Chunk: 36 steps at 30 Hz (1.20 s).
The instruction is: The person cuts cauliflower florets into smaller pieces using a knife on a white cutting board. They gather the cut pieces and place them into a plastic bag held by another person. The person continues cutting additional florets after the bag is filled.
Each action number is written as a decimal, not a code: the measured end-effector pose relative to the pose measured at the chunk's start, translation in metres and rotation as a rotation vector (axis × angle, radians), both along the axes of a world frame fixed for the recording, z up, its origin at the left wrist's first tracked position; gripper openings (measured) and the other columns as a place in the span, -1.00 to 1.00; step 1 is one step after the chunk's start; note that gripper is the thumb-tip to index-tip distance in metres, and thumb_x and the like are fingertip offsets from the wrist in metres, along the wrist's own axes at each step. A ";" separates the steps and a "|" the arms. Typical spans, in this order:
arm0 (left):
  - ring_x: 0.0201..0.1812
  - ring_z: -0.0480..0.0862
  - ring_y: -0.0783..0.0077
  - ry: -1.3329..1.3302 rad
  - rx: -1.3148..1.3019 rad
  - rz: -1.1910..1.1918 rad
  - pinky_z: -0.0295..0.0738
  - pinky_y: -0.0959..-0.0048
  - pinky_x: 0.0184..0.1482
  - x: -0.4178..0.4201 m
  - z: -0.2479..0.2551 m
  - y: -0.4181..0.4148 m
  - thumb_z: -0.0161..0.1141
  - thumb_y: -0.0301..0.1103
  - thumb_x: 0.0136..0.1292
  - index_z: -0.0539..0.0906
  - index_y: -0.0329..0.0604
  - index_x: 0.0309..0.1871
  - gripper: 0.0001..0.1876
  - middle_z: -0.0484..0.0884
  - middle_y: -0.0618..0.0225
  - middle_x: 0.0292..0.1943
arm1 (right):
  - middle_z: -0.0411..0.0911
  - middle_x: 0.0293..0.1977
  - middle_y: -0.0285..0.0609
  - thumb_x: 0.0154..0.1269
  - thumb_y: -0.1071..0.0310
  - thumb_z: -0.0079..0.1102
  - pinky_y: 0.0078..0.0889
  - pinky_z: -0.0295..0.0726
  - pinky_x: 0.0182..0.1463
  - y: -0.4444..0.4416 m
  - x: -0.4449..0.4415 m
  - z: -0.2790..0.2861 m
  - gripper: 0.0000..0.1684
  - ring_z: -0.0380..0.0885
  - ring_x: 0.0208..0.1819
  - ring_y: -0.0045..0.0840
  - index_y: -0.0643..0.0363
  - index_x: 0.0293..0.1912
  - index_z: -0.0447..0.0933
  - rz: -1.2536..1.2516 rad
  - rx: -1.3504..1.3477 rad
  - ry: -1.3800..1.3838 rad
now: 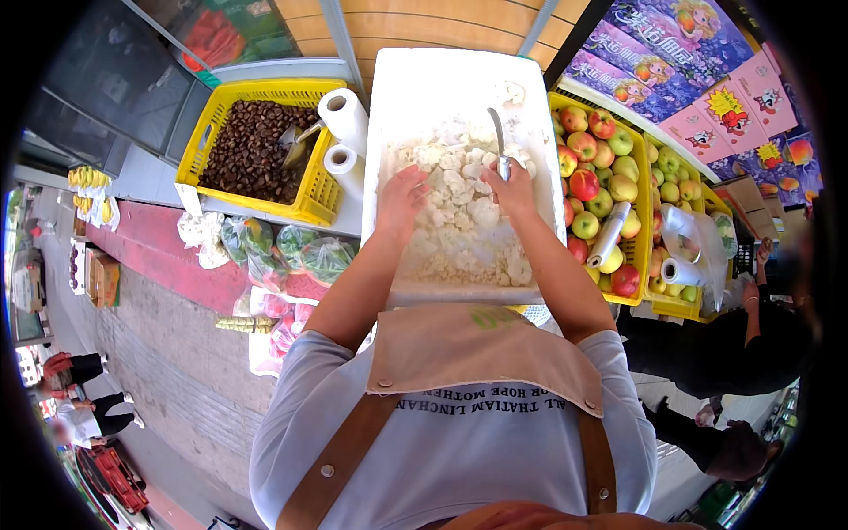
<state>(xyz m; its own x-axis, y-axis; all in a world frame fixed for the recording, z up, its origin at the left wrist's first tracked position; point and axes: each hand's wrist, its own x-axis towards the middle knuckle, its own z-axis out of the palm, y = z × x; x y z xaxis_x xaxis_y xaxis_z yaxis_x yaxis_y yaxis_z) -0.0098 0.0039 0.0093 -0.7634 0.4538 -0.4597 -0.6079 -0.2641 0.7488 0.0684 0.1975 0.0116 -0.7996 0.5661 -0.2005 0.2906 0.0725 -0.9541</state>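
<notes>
Before me stands a white foam box (457, 79), its lower part filled with cut cauliflower florets (457, 185) and crumbs. My right hand (511, 189) grips the handle of a small curved knife (498, 136), whose blade points toward the far end of the box. On the left side of the florets, my left hand (403, 202) hovers over or touches them with fingers apart. Nothing is plainly held in it. A separate piece of cauliflower (509, 93) lies near the far right corner of the box.
Left of the box are two plastic bag rolls (343, 112) and a yellow crate (315, 211) of chestnuts (252, 149) with a metal scoop (291, 142). Yellow crates of apples (599, 175) stand close on the right. Bagged vegetables (291, 248) lie lower left. A person in black (722, 344) is at right.
</notes>
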 end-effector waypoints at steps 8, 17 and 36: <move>-0.59 0.34 0.64 -0.103 0.074 0.055 0.34 0.63 -0.46 -0.005 -0.010 0.002 0.14 -0.34 0.24 0.49 -0.20 -0.07 -0.77 0.37 0.53 -0.62 | 0.50 -0.27 -0.18 -0.09 0.34 0.30 -0.33 0.49 -0.19 -0.006 0.057 -0.003 -0.61 0.49 -0.21 -0.33 0.08 -0.17 0.48 0.446 0.992 0.102; -0.49 0.39 0.59 -0.078 0.093 0.035 0.36 0.60 -0.40 -0.013 -0.011 -0.002 0.15 -0.31 0.20 0.51 -0.19 -0.06 -0.73 0.42 0.50 -0.56 | 0.40 -0.17 -0.17 -0.17 0.34 0.38 -0.30 0.45 -0.09 -0.013 0.055 -0.003 -0.40 0.40 -0.08 -0.30 0.04 -0.02 0.45 0.512 0.974 -0.170; 0.18 0.38 0.33 0.272 0.146 -0.716 0.28 0.27 0.20 0.023 0.026 0.016 0.14 -0.17 0.23 0.18 -0.12 0.32 -0.37 0.35 0.28 0.17 | 0.46 -0.50 -0.34 0.33 -0.21 -0.27 -0.64 0.23 -0.66 -0.030 0.036 0.024 -0.47 0.30 -0.65 -0.67 0.03 -0.22 0.45 0.066 -0.982 -0.036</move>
